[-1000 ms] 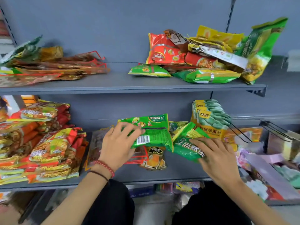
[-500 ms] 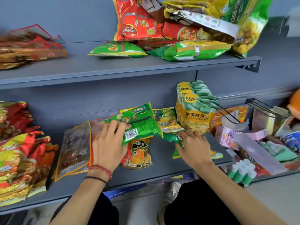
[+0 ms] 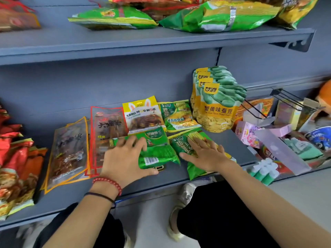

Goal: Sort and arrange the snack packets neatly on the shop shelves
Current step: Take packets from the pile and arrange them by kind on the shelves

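Note:
My left hand (image 3: 125, 158) lies over a small stack of green snack packets (image 3: 159, 154) on the lower shelf (image 3: 231, 140), fingers on top and thumb at the stack's front edge. My right hand (image 3: 206, 154) rests flat, fingers spread, on another green packet (image 3: 179, 145) just right of that stack. Behind them lie a yellow packet with rabbit ears (image 3: 141, 113) and a green-and-yellow packet (image 3: 179, 115). Yellow-green broad bean pouches (image 3: 216, 104) stand upright at the back right.
Clear packets with a red border (image 3: 105, 129) and an orange border (image 3: 68, 149) lie to the left, then red-orange packets (image 3: 14, 158). Large green bags (image 3: 218, 17) sit on the upper shelf (image 3: 53, 40). A bin of mixed items (image 3: 279, 145) adjoins on the right.
My left hand has lowered the green packets flat onto the shelf. My right hand has spread flat on the packet beside them. The yellow rabbit packet is now uncovered, and the view has dropped closer.

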